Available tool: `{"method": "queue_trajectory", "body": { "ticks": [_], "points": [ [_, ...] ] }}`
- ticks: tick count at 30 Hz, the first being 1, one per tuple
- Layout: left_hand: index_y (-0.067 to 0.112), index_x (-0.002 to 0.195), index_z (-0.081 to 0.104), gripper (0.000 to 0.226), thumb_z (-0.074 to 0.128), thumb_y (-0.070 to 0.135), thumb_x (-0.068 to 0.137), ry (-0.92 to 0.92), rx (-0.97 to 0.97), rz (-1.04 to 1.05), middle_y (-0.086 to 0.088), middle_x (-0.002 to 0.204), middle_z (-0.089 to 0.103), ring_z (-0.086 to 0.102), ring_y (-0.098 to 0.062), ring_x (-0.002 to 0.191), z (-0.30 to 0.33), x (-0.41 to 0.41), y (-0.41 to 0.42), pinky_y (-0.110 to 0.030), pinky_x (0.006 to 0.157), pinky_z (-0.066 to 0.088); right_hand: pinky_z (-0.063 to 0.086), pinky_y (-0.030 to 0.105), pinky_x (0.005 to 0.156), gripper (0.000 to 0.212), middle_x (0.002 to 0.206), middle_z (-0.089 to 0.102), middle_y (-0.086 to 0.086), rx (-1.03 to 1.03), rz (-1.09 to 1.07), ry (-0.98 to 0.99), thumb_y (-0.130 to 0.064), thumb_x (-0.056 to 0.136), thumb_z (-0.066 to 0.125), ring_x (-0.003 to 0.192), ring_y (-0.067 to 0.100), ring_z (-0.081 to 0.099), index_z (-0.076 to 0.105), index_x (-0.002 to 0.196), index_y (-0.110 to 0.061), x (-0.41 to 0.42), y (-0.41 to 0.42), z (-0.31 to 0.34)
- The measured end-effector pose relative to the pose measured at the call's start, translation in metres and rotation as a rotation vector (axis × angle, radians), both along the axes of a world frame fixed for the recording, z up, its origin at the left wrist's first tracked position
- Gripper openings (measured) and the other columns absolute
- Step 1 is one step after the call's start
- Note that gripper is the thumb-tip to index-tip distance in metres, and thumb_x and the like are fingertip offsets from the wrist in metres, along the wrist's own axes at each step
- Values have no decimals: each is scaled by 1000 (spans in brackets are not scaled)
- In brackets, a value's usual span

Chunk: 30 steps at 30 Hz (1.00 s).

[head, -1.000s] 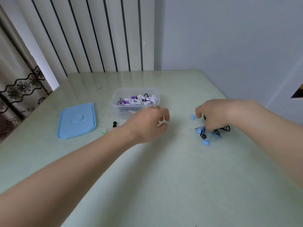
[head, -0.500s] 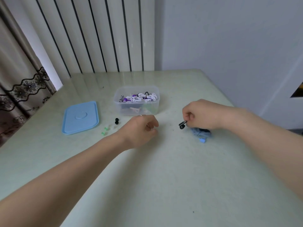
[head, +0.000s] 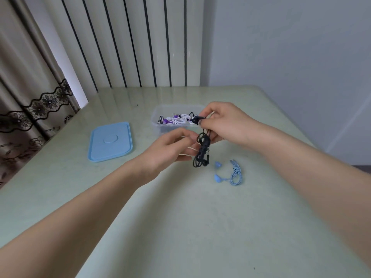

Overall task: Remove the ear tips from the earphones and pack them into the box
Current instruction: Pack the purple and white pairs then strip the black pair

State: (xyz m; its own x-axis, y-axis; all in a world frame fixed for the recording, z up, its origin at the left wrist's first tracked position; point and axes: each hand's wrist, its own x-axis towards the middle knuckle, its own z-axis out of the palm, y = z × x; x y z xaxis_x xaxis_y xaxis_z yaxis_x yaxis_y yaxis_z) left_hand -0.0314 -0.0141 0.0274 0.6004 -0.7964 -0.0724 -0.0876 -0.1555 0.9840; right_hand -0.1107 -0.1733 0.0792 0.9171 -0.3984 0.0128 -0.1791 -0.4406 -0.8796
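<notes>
Head view: at frame centre, the right hand [head: 224, 122] pinches a bundled pair of black wired earphones [head: 202, 149] above the pale green counter [head: 180, 227], cable dangling. The left hand [head: 170, 147], fingers loosely curled, touches the bundle. Just behind sits the clear plastic box [head: 160, 125] with white and purple earphones; blue wired earphones [head: 230, 173] lie lower right, the blue rectangular lid [head: 110, 141] left.

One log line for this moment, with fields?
right hand: holds black earphones | left hand: near cord | blue earphones: on table | box: open
</notes>
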Motion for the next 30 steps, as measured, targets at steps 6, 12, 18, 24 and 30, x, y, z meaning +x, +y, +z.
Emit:
{"method": "queue_trajectory", "body": {
  "ticks": [6, 12, 18, 24, 30],
  "points": [
    [14, 127, 64, 42, 30, 25, 105, 78, -22, 28, -8, 115, 76, 70, -21, 108, -7, 13, 7, -31, 96, 51, 59, 46, 84, 14, 86, 61, 16, 513, -37, -98, -2, 97, 53, 76, 29, 65, 56, 111, -4, 16, 21, -12],
    [7, 103, 62, 34, 30, 18, 103, 90, -6, -5, -15, 81, 71, 67, -25, 80, -24, 19, 19, -35, 87, 55, 52, 38, 64, 13, 73, 56, 12, 838, -20, -185, 5, 95, 50, 58, 22, 57, 58, 104, -1, 30, 31, -33],
    [3, 95, 63, 22, 43, -2, 101, -152, 18, 60, -13, 80, 68, 63, -19, 74, -35, 33, 32, -26, 73, 50, 47, 26, 48, 16, 76, 61, 9, 844, -79, -142, -1, 95, 53, 41, 11, 44, 63, 108, 1, 37, 37, -63],
    [8, 103, 65, 39, 34, -13, 94, -312, -100, 235, -2, 97, 78, 71, -16, 98, -39, 59, 42, -27, 88, 54, 38, 26, 41, 33, 76, 58, 12, 666, -79, -122, 3, 91, 51, 41, 16, 31, 65, 117, -12, 43, 42, -83],
    [22, 99, 65, 39, 45, -8, 88, -544, 36, 471, 8, 94, 69, 59, -9, 78, -58, 80, 52, -19, 67, 48, 40, 27, 42, 23, 76, 58, 8, 569, -76, -135, -2, 94, 51, 40, 17, 34, 70, 104, -10, 47, 45, -94]
  ]
}}
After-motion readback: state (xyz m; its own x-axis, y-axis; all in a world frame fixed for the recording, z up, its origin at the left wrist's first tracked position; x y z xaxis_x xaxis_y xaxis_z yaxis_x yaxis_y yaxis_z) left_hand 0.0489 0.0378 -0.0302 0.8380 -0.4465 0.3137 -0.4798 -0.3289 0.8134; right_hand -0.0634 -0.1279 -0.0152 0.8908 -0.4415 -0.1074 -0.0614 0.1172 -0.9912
